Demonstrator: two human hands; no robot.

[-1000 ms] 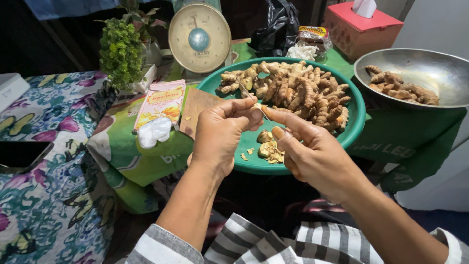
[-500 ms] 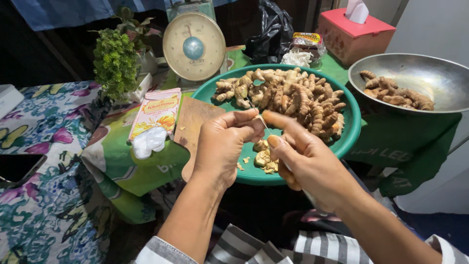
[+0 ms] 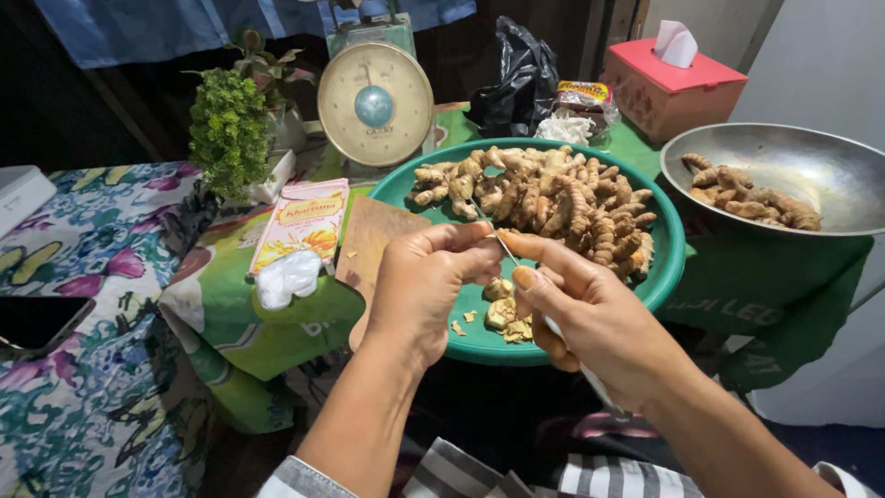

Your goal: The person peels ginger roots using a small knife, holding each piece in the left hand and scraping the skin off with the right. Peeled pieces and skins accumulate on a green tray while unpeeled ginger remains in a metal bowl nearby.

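Your left hand (image 3: 426, 286) has its fingers closed around a small piece of root, which is almost wholly hidden inside the grip, held just above the near rim of the green basin (image 3: 678, 249). Your right hand (image 3: 590, 318) has its fingers closed on a knife (image 3: 498, 242): the thin blade points up and away between the two thumbs, and the pale handle runs back under your palm.

To do this well, keep the blade shallow and take only skin, judging from how little root there is to spare. Turn the piece with your left fingertips rather than moving the knife, and keep your left thumb behind the edge, not ahead of it. Stay over the basin, so that the scraps fall where the other scraps (image 3: 505, 318) already lie.

Counted, you have:
- one green basin, with one heap of roots (image 3: 544, 198), too many and too tangled to count one by one;
- one metal bowl (image 3: 830, 194) to your right, with a small cluster of roots (image 3: 747, 189), perhaps half a dozen;
- one round weighing scale (image 3: 375, 103) behind the basin;
- one pink tissue box (image 3: 671, 88) and one black plastic bag (image 3: 521, 83) at the far side of the bench;
- one small potted plant (image 3: 230, 134);
- one flat printed packet (image 3: 304, 221) beside a brown board (image 3: 369, 249);
- one dark phone (image 3: 37, 323) on the flowered cloth (image 3: 101, 387) to your left.
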